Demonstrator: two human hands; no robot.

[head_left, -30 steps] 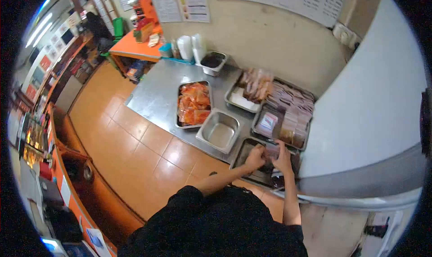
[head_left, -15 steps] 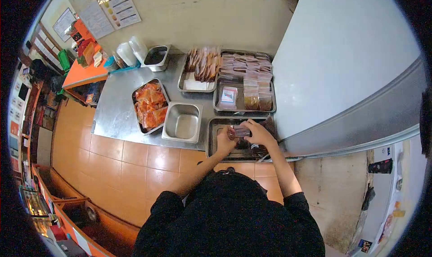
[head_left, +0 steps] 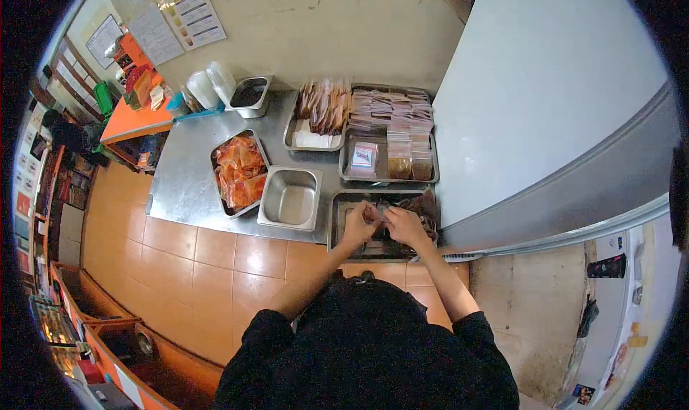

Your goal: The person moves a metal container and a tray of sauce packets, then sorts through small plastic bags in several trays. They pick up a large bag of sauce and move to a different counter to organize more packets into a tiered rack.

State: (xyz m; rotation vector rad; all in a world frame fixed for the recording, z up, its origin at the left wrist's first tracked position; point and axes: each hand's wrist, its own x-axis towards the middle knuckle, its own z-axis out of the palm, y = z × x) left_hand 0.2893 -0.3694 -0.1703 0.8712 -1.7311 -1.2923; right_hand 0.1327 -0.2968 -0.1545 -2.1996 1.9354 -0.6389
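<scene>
Over the near metal tray [head_left: 332,231], my left hand [head_left: 359,225] and my right hand [head_left: 403,225] are close together with fingers pinched. Between them they grip a small clear plastic bag [head_left: 382,210], its contents mostly covered by my fingers. Dark brown packets or pieces [head_left: 425,208] lie in the right part of this tray, partly behind my right hand. Just to the left stands an empty deep steel pan [head_left: 291,225].
Behind are a tray [head_left: 343,178] of small zip bags and one [head_left: 291,139] with upright brown packets. Orange-red bagged food [head_left: 240,170] fills a tray on the left. A large white panel [head_left: 552,101] stands close on the right.
My hands have drawn closer together, and the bag between them shows less. My right hand has turned and lowered slightly.
</scene>
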